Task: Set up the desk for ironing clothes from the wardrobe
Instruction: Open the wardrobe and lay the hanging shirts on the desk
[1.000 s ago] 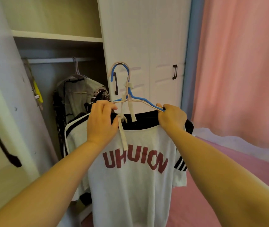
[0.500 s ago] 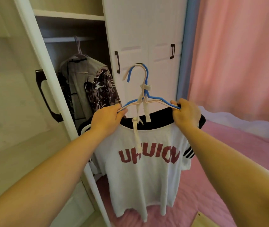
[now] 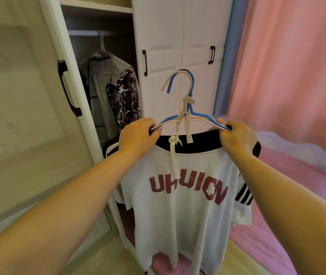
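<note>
A white T-shirt (image 3: 180,215) with dark red letters, a black collar and striped sleeves hangs in front of me on a blue and a cream hanger (image 3: 188,108) held together. My left hand (image 3: 136,137) grips the hangers' left shoulder and the shirt there. My right hand (image 3: 237,137) grips the right shoulder. The shirt hangs free in the air outside the wardrobe (image 3: 178,26), in front of its shut white doors.
The wardrobe's left door (image 3: 19,96) stands open beside my left arm. Inside, a grey garment (image 3: 100,86) and a dark patterned one (image 3: 124,100) hang from the rail. A bed with a pink sheet (image 3: 296,175) and a pink curtain (image 3: 287,66) lie to the right.
I have drawn the shirt on its hangers out of the wardrobe and away from it, to the right. Both hands keep their grip on the hanger shoulders.
</note>
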